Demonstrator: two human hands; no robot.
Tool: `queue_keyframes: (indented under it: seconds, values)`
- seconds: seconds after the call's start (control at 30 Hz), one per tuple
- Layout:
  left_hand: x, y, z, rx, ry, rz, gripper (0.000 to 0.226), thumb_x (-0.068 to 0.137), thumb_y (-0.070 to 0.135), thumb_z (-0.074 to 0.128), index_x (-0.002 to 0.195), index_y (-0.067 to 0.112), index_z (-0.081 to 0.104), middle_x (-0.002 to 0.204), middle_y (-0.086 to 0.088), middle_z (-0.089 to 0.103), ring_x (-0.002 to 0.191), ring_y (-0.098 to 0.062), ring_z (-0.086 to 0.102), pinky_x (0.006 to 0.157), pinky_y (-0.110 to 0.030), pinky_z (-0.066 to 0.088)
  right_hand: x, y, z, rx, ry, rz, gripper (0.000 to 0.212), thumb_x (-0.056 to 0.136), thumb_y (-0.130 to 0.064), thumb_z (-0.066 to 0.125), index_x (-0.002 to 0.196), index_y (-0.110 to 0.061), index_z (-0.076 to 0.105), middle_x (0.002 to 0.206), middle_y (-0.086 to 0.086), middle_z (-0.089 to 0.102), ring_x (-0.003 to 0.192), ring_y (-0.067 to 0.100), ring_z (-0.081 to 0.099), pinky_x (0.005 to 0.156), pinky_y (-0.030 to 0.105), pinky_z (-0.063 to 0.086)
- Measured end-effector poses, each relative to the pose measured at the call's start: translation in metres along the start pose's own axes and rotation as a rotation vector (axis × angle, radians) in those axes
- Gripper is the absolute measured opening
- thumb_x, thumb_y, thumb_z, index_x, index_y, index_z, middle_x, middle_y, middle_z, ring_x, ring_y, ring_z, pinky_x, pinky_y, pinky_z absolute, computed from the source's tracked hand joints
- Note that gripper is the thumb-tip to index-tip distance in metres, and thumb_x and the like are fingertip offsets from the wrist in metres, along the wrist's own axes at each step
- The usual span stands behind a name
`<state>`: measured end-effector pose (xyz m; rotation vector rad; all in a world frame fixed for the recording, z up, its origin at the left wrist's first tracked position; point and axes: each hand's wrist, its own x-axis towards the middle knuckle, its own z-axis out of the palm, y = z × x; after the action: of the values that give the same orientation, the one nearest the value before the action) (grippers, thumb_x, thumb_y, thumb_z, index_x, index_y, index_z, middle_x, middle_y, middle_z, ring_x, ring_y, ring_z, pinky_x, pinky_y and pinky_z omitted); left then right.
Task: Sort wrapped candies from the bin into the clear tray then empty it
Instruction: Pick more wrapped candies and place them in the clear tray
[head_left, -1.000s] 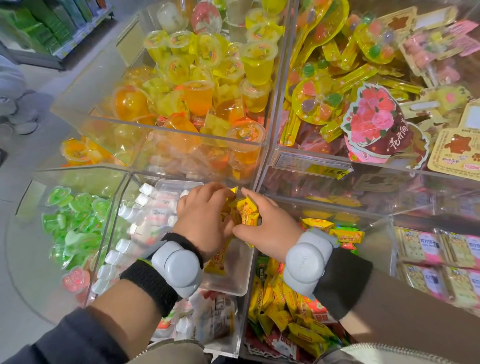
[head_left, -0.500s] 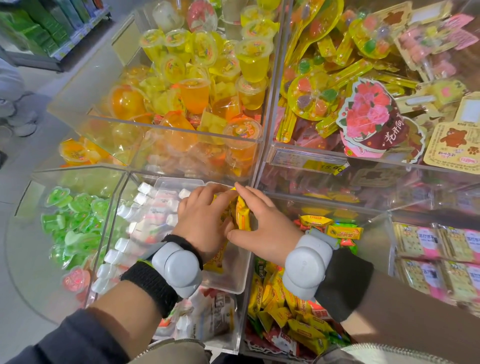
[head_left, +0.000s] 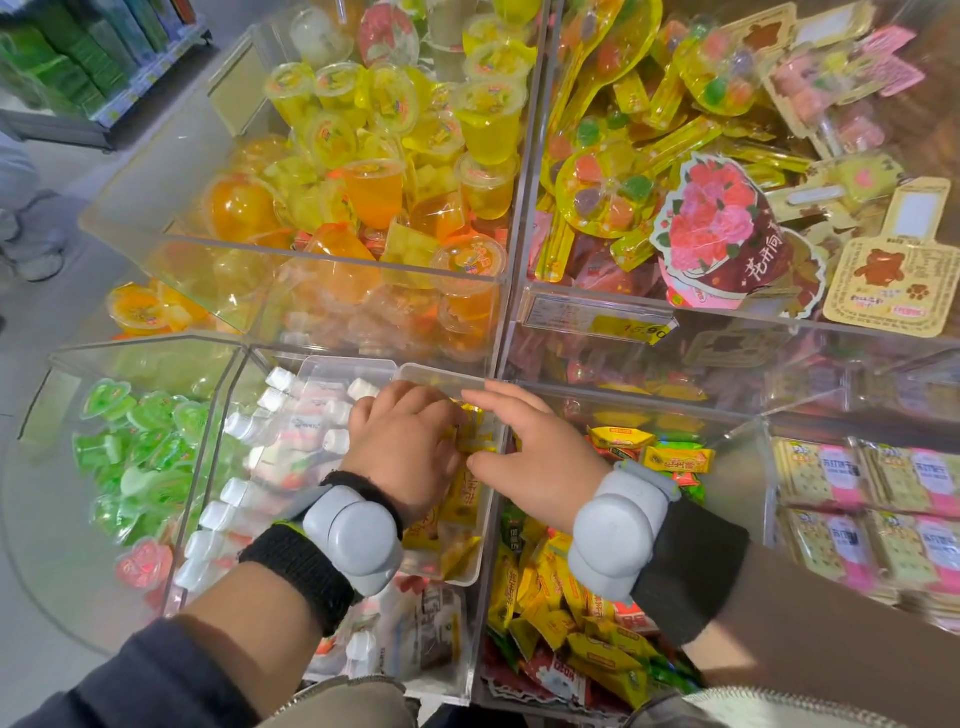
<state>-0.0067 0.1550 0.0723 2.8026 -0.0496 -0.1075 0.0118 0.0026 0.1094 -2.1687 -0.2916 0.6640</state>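
Note:
A clear tray rests on top of the bin of small white bottles, with yellow wrapped candies lying in it. My left hand is curled over the tray, its fingers closed on yellow candies. Just to the right, my right hand presses its thumb and fingers against the same bunch of candies at the tray's right wall. The candy bin to the right holds many yellow, red and green wrapped candies.
Clear acrylic bins surround the tray: orange and yellow jelly cups behind, green jelly cups at left, white bottles under the tray, carded sweets at back right, pink packets at right. A yellow price tag faces me.
Both hands have shifted slightly away from me along the tray with the yellow candies between them. The right hand's fingers have stretched out flatter over the bunch.

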Motion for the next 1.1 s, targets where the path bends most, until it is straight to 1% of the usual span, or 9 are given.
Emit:
queue_keyframes:
  seconds: [0.03, 0.1, 0.2, 0.33, 0.5, 0.67, 0.77, 0.93, 1.1]
  values:
    - [0.000, 0.000, 0.000, 0.003, 0.007, -0.004, 0.035, 0.083, 0.028, 0.050, 0.117, 0.034, 0.053, 0.128, 0.010, 0.049, 0.127, -0.018, 0.026, 0.096, -0.035, 0.013, 0.000, 0.001, 0.000, 0.004, 0.007, -0.001, 0.058, 0.079, -0.025, 0.056, 0.133, -0.041, 0.041, 0.150, -0.020, 0.025, 0.135, 0.004, 0.031, 0.107, 0.026, 0.033]
    - [0.000, 0.002, 0.000, 0.003, 0.010, -0.011, 0.036, 0.083, 0.029, 0.051, 0.119, 0.034, 0.051, 0.130, 0.009, 0.047, 0.127, -0.018, 0.026, 0.098, -0.037, 0.014, -0.001, 0.002, -0.001, 0.022, 0.023, 0.001, 0.059, 0.078, -0.024, 0.056, 0.133, -0.041, 0.041, 0.148, -0.019, 0.028, 0.133, 0.004, 0.034, 0.107, 0.033, 0.038]
    - [0.000, 0.005, 0.000, -0.008, 0.019, -0.017, 0.039, 0.082, 0.029, 0.052, 0.120, 0.033, 0.050, 0.130, 0.007, 0.046, 0.127, -0.019, 0.027, 0.100, -0.037, 0.016, -0.002, 0.005, -0.001, 0.050, 0.040, 0.001, 0.060, 0.078, -0.022, 0.055, 0.133, -0.040, 0.041, 0.147, -0.017, 0.031, 0.134, 0.006, 0.035, 0.106, 0.036, 0.039]
    - [0.000, 0.009, 0.001, -0.031, 0.036, -0.017, 0.040, 0.082, 0.029, 0.052, 0.121, 0.032, 0.048, 0.129, 0.006, 0.046, 0.126, -0.019, 0.028, 0.097, -0.036, 0.015, -0.003, 0.010, -0.004, 0.069, 0.051, 0.011, 0.061, 0.077, -0.022, 0.054, 0.133, -0.041, 0.039, 0.147, -0.015, 0.033, 0.134, 0.008, 0.036, 0.105, 0.039, 0.040]
    - [0.001, 0.018, 0.004, -0.051, 0.054, 0.003, 0.042, 0.081, 0.027, 0.052, 0.122, 0.032, 0.046, 0.128, 0.004, 0.046, 0.122, -0.020, 0.029, 0.093, -0.036, 0.018, -0.007, 0.019, -0.009, 0.083, 0.077, 0.022, 0.061, 0.078, -0.021, 0.054, 0.133, -0.041, 0.039, 0.145, -0.013, 0.036, 0.130, 0.007, 0.040, 0.101, 0.036, 0.043]
    - [0.003, 0.030, 0.005, -0.061, 0.060, 0.042, 0.045, 0.079, 0.028, 0.053, 0.123, 0.033, 0.044, 0.128, 0.004, 0.045, 0.119, -0.020, 0.031, 0.090, -0.034, 0.019, -0.013, 0.029, -0.015, 0.090, 0.118, 0.032, 0.060, 0.078, -0.022, 0.054, 0.133, -0.041, 0.039, 0.142, -0.013, 0.040, 0.128, 0.005, 0.043, 0.097, 0.028, 0.042]
    - [0.006, 0.040, 0.006, -0.058, 0.048, 0.063, 0.047, 0.078, 0.030, 0.052, 0.124, 0.033, 0.043, 0.129, 0.003, 0.045, 0.118, -0.022, 0.033, 0.091, -0.037, 0.024, -0.017, 0.035, -0.020, 0.094, 0.131, 0.038, 0.060, 0.078, -0.021, 0.054, 0.133, -0.040, 0.040, 0.142, -0.013, 0.040, 0.127, 0.005, 0.044, 0.093, 0.024, 0.040]
    - [0.008, 0.059, 0.009, -0.058, 0.054, 0.102, 0.048, 0.078, 0.030, 0.056, 0.125, 0.030, 0.046, 0.129, 0.001, 0.047, 0.121, -0.025, 0.035, 0.093, -0.039, 0.027, -0.027, 0.046, -0.032, 0.123, 0.164, 0.057, 0.059, 0.079, -0.018, 0.054, 0.134, -0.035, 0.041, 0.141, -0.010, 0.042, 0.125, 0.005, 0.046, 0.095, 0.024, 0.042]
    - [0.010, 0.080, 0.016, -0.047, 0.044, 0.119, 0.050, 0.077, 0.030, 0.058, 0.126, 0.027, 0.046, 0.128, -0.001, 0.047, 0.122, -0.025, 0.034, 0.094, -0.039, 0.027, -0.037, 0.061, -0.045, 0.133, 0.196, 0.091, 0.058, 0.080, -0.019, 0.055, 0.132, -0.039, 0.041, 0.138, -0.010, 0.047, 0.124, 0.002, 0.046, 0.091, 0.026, 0.047]
